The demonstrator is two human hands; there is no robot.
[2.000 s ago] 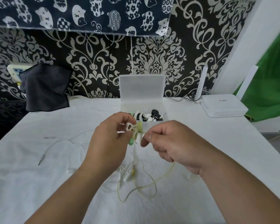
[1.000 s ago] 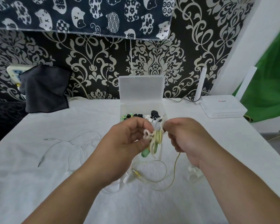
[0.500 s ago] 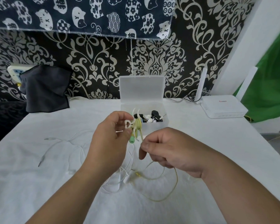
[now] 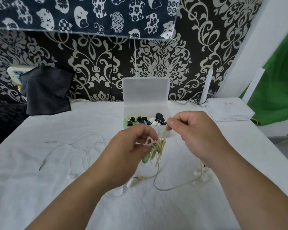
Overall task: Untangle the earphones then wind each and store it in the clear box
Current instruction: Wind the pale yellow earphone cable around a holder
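My left hand [image 4: 131, 146] holds a small coil of pale yellow-green earphones [image 4: 158, 146] above the white table. My right hand [image 4: 194, 135] pinches the same cable a little higher and to the right, pulling it taut from the coil. The loose end of that cable [image 4: 173, 186] hangs down and loops on the cloth, with its plug lying near the middle. A white earphone set [image 4: 83, 145] lies spread on the table to the left. The clear box [image 4: 146, 112] stands open behind my hands, lid up, with several wound earphones [image 4: 145, 121] inside.
A white router [image 4: 229, 111] with upright antennas sits at the back right. A dark cloth [image 4: 47, 90] hangs at the back left against the patterned wall. The table is covered with a white cloth [image 4: 40, 196]. A green sheet hangs at the far right.
My right hand has risen from below the coil to above and right of it, carrying the cable round. The loose loop on the table has grown shorter. My left hand stays in place.
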